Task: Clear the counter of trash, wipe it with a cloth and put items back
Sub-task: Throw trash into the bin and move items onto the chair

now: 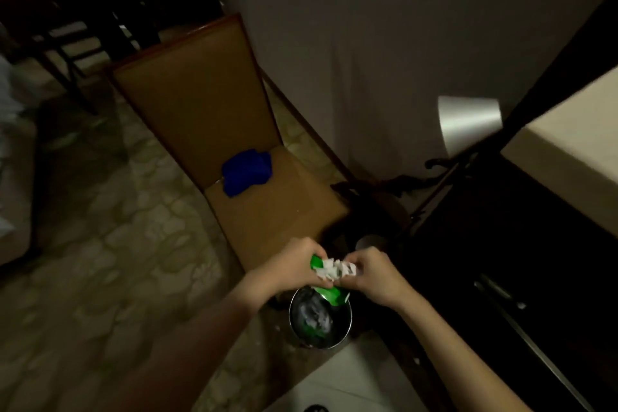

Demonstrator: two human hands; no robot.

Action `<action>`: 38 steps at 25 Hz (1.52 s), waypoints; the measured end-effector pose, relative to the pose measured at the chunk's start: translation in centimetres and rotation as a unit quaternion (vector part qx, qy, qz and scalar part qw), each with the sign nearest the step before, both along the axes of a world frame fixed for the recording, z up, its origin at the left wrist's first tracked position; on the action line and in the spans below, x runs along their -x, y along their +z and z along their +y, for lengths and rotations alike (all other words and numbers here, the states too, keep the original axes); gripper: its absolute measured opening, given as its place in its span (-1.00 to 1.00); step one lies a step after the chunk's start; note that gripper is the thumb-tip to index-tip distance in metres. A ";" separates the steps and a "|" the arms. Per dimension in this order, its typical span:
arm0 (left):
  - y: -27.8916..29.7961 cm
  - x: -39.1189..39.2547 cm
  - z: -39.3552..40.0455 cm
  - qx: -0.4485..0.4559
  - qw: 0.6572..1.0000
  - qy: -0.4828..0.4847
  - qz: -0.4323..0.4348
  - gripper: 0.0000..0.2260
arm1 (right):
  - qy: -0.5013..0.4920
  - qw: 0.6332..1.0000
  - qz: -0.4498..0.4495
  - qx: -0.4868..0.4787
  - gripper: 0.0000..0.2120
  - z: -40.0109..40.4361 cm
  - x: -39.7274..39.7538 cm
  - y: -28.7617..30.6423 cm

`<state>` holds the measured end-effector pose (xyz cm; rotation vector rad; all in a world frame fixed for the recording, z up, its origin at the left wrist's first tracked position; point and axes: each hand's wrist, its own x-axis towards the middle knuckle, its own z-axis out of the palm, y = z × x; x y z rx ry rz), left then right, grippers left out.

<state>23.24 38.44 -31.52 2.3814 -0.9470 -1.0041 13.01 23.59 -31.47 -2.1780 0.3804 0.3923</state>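
Green-and-white crumpled wrapper (pixel 329 273); bright blue folded cloth (pixel 245 176); tan upholstered chair (pixel 204 104); silver round metal bin (pixel 320 318); mottled beige-and-olive floor (pixel 117 227).

Premises appear to be a dim hotel room or similar furnished lodging. Evidence: patterned carpet (pixel 110 221); upholstered high-backed chair (pixel 214 117) with wooden frame against a plain wall (pixel 384 43); lamp with pale shade (pixel 470 124); dark wooden cabinet (pixel 521 261) with drawer handle; small metal waste bin (pixel 319 321) on the floor.
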 end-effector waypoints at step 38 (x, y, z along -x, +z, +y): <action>-13.7 1.4 2.6 -0.050 0.998 0.016 0.031 -0.56 | 0.016 0.998 0.062 0.026 -0.64 1.4 1.3 -15.2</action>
